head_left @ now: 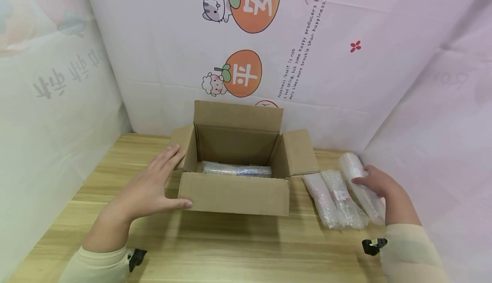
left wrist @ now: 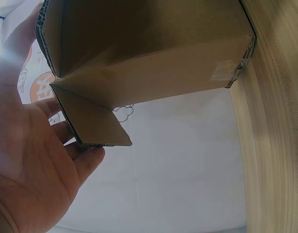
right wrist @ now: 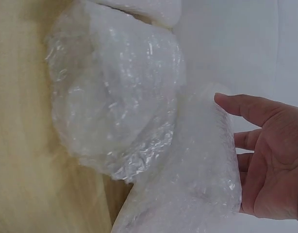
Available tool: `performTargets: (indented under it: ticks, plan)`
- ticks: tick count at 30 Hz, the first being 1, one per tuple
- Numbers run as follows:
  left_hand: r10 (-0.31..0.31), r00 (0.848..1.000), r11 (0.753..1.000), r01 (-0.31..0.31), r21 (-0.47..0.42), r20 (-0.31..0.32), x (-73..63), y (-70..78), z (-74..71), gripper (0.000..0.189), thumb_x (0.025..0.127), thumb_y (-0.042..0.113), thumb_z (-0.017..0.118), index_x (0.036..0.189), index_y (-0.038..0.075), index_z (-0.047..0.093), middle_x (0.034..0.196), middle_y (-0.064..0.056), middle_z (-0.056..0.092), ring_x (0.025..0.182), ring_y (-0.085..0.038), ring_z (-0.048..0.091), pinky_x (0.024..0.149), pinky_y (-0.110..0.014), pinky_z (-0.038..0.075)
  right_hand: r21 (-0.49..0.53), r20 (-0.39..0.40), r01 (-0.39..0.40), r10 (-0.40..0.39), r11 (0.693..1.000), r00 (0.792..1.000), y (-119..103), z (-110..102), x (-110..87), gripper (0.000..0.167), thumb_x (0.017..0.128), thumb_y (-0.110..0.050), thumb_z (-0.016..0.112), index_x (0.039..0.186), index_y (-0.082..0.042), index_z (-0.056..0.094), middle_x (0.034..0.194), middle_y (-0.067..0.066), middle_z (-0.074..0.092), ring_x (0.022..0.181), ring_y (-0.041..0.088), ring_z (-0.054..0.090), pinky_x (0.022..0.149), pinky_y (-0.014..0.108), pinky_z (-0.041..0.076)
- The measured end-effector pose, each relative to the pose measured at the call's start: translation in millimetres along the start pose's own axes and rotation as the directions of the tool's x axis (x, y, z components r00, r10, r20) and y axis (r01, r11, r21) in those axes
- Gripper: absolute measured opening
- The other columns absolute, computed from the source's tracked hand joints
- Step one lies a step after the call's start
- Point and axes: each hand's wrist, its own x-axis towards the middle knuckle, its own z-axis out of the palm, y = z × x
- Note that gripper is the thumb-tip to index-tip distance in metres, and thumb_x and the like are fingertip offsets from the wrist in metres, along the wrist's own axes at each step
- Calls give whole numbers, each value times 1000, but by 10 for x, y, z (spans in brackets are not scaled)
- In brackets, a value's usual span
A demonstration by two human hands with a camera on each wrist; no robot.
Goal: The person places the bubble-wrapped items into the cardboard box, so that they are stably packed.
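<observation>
An open cardboard box (head_left: 234, 193) stands on the wooden table with its flaps folded outward. Inside it lies a bubble-wrapped item (head_left: 236, 169), partly bluish. My left hand (head_left: 147, 189) is spread at the box's left front corner. Its thumb touches the front flap, while the other fingers rest behind the left flap (left wrist: 91, 119). To the right of the box, my right hand (head_left: 378, 184) holds the outermost bubble-wrapped roll (right wrist: 197, 160), thumb over its top and fingers along its outer side. Two more bubble-wrapped packages, one whitish (head_left: 322, 201) and one with a reddish label (head_left: 342, 201), lie beside it.
White printed sheets hang as walls around the table (head_left: 215, 249), the back wall (head_left: 161, 60) close behind the box. The right wall (head_left: 442, 146) stands close to the outermost roll. Black wrist cameras are strapped at both sleeves.
</observation>
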Motion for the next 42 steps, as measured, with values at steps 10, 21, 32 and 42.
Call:
performTargets:
  ticks: [10,21,32,42]
  plan:
    - [8,1000,1000,-8,3,-6,-9,-1,0,119,68,83,62,159,28,9,166,0,8,153,-29,8,112,-64,29,-34,-51,24,-25,999,998,-175,-137,-60,99,95,-47,57,148,18,3,145,47,16,126,65,31,90,67,46]
    - [11,1000,1000,-11,0,-16,-10,9,0,119,68,82,63,159,26,11,166,-2,8,152,-31,9,112,-64,28,-173,-123,116,-138,978,983,-479,-360,-102,95,96,-50,55,146,20,14,136,49,32,121,63,39,97,70,38]
    - [3,1000,1000,-3,4,-4,-9,8,-3,120,68,84,62,159,27,10,166,0,7,153,-30,8,112,-64,28,-186,-143,160,-188,969,972,-779,-548,-190,94,96,-53,54,148,15,16,136,46,36,120,61,43,90,66,46]
    - [1,1000,1000,-1,1,-6,-7,-2,-8,120,67,83,63,159,27,10,166,-1,8,152,-30,8,112,-64,29,-225,-180,196,-239,954,954,-1182,-664,-322,96,94,-56,54,152,9,13,142,42,34,127,59,37,100,71,34]
